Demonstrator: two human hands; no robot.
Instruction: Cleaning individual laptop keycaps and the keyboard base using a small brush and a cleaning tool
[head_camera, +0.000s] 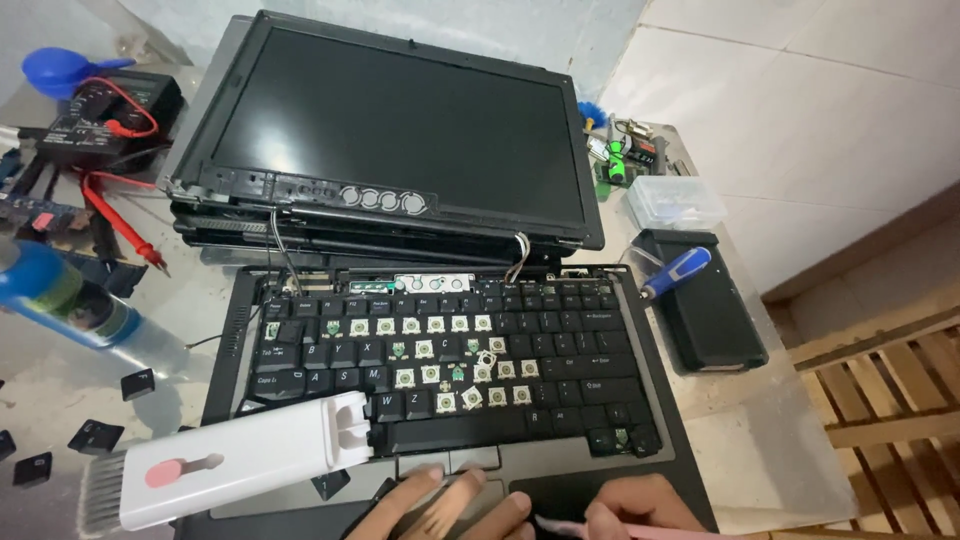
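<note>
An open black laptop (600, 455) lies in front of me, with many keycaps off its keyboard (450, 350) so the white key switches show. A white cleaning tool with a grey brush end (235, 460) rests across the laptop's left palm rest. My left hand (440, 505) lies with its fingers stretched out on the palm rest, touching the touchpad buttons (450, 462). Just to its right, my right hand (640, 505) grips a thin pink tool (565, 526) whose tip points left towards the left hand. The dark screen (400, 125) leans back on other stacked laptops.
Loose black keycaps (95, 435) lie on the table at the left, beside a blue bottle (70, 305). A multimeter with red leads (100, 110) and a blue blower (60, 70) sit far left. A blue-handled screwdriver (675, 275) lies on a black case (715, 320); a wooden slatted frame (890, 400) is right.
</note>
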